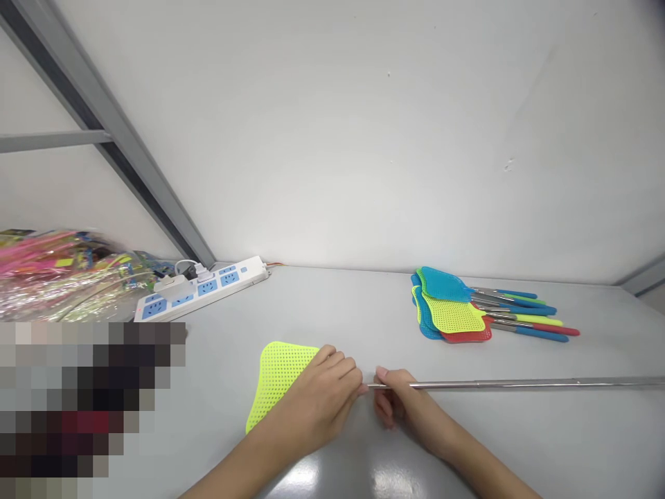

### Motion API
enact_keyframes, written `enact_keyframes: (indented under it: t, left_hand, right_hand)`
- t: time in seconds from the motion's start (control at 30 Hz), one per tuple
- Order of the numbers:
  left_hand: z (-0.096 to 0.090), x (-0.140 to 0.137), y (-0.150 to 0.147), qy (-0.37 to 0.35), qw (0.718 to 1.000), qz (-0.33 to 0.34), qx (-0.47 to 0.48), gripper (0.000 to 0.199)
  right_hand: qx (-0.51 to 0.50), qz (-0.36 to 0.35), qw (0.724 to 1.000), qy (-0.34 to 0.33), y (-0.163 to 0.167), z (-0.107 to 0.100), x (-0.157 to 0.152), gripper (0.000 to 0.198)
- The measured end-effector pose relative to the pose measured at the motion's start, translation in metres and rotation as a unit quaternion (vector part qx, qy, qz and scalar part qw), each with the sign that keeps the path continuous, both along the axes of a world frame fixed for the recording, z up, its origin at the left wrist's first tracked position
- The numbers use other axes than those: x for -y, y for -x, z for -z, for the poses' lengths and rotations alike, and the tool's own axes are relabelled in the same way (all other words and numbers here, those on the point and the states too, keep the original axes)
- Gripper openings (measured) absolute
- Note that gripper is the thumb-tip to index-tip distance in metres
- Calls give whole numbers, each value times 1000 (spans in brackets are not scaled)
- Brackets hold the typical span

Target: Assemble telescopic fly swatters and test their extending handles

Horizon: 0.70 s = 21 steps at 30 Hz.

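Note:
A yellow-green telescopic fly swatter [280,378] lies across my front, its perforated head on the left and its long metal rod running out of view on the right. My left hand [323,398] is wrapped around the neck, where head and rod meet, and covers part of the head. Just right of it, my right hand [405,405] pinches the rod between thumb and fingers. The rod is extended, and its handle end is out of view.
Several blue, yellow, green and red fly swatters [457,312] lie in a pile by the wall. A white power strip [200,291] with plugs in it stands back left, next to glossy plastic-wrapped goods [67,277]. The lower left corner is pixelated.

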State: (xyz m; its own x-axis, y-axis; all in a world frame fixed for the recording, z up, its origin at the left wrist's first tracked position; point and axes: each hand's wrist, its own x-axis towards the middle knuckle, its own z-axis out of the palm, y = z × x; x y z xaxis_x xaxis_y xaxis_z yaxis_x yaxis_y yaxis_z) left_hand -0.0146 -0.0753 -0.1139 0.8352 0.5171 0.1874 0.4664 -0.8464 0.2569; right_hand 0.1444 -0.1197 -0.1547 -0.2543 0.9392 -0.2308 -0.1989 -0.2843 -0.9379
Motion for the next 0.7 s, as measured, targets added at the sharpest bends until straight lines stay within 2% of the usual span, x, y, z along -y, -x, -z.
enact_keyframes:
  t: [0.1,0.3,0.43,0.57,0.7]
  left_hand:
    - [-1,-3,2,5,1000,3,9,25]
    - [-6,-10,7,19,1000,-15,3,25]
    - [-7,-15,11,31,999,-13,12,23]
    - [-6,-20,15,15,999,-14,48,16]
    - [-6,-23,18,7,998,-31,46,15]
  right_hand:
    - [16,40,999,-2,-4,-4,-1,42]
    - [-20,145,989,-13,-16,-3,-5,44]
    - [-43,162,986,-5,-23,-2,-10,43]
    - [-56,172,983,5,-27,0,-13,43]
    - [-70,199,978,-3,-32,1,-14,41]
